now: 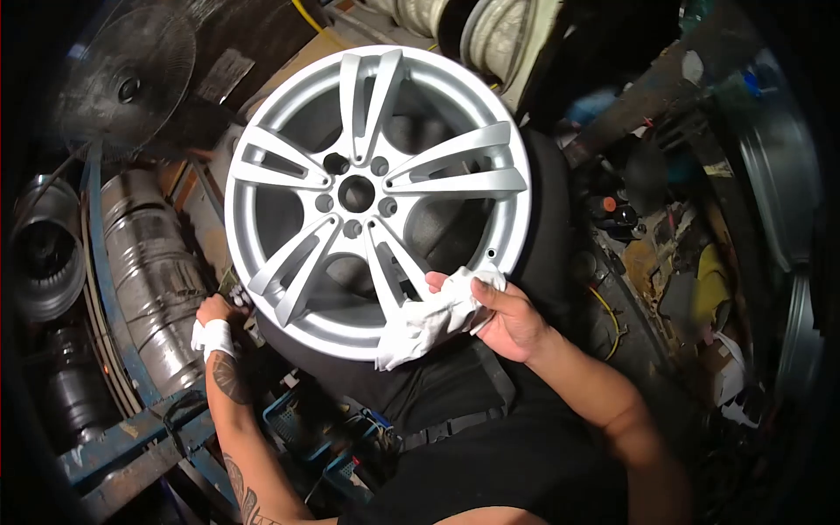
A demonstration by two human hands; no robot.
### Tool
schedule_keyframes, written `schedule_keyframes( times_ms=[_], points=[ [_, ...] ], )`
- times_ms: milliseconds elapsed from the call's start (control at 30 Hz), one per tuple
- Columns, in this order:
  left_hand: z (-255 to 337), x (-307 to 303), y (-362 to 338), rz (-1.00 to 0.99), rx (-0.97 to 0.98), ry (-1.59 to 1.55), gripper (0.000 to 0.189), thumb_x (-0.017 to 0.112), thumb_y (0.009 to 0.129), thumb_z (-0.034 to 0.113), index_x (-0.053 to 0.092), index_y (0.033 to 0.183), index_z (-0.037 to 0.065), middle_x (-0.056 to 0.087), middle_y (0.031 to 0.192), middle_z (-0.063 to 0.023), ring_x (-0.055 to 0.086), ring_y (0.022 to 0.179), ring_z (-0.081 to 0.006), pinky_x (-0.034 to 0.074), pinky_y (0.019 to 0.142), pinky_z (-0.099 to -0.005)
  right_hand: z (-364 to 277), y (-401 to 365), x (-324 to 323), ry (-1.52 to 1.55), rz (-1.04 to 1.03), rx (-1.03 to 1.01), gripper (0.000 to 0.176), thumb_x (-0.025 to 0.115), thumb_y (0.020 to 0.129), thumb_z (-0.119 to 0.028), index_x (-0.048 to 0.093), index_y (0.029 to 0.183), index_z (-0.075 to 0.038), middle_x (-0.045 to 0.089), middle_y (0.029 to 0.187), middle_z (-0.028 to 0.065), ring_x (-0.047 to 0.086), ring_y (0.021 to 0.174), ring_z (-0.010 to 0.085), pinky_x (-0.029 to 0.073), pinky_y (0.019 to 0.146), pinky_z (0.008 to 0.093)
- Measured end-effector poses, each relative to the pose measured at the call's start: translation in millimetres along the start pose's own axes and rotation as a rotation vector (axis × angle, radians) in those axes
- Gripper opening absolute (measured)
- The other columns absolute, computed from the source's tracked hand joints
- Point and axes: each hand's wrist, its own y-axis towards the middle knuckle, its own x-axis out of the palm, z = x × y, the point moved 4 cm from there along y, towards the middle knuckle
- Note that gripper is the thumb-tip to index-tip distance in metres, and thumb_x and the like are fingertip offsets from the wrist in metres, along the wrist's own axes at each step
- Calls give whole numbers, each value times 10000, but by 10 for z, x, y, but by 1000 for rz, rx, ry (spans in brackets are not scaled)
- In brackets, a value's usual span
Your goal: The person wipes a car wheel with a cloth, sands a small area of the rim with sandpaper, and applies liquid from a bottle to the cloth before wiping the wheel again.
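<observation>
A silver alloy wheel (357, 159) with split spokes lies face up across the person's lap. My right hand (512, 322) is closed on a crumpled white cloth (429, 321), which rests over the wheel's lower right rim and the end of one spoke. The thumb presses on top of the cloth. To the left, just beyond the rim, my left hand (216, 312) is curled closed beside some small metal parts; what it grips, if anything, is hidden. A white band (213, 336) wraps the left wrist.
A fan (129, 87) stands at the upper left. Metal drums (150, 262) and a blue frame (122, 442) are on the left. Below the wheel sit blue baskets (293, 424). Cluttered parts and a bottle with an orange cap (607, 205) lie on the right.
</observation>
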Motion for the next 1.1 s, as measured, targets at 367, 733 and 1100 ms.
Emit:
schedule_keyframes(
  times_ms=[367, 733, 1100],
  points=[
    [-238, -721, -444, 233, 128, -2124, 609, 657, 978, 505, 565, 1392, 70, 680, 1243, -143, 694, 1088, -248, 596, 909, -404, 140, 340, 319, -301, -95, 89, 541, 478, 1110, -406, 554, 1434, 20, 641, 1380, 95, 587, 1274, 185, 437, 1108, 362],
    [1251, -1516, -1859, 81, 863, -2714, 1013, 648, 869, 688, 286, 1568, 50, 577, 1320, -324, 666, 1144, -401, 614, 934, -519, 472, 637, 813, -1079, -244, -123, 582, 481, 1095, -481, 656, 879, 31, 596, 632, 198, 571, 586, 335, 467, 617, 446],
    [1341, -1538, -2252, 181, 793, -2979, 760, 612, 954, 570, 437, 1508, 79, 573, 1420, -157, 620, 1219, -382, 567, 990, -563, 509, 300, 862, -1217, -392, -263, 431, 409, 1132, -336, 605, 950, 2, 623, 722, 159, 609, 667, 329, 479, 676, 423]
  ],
)
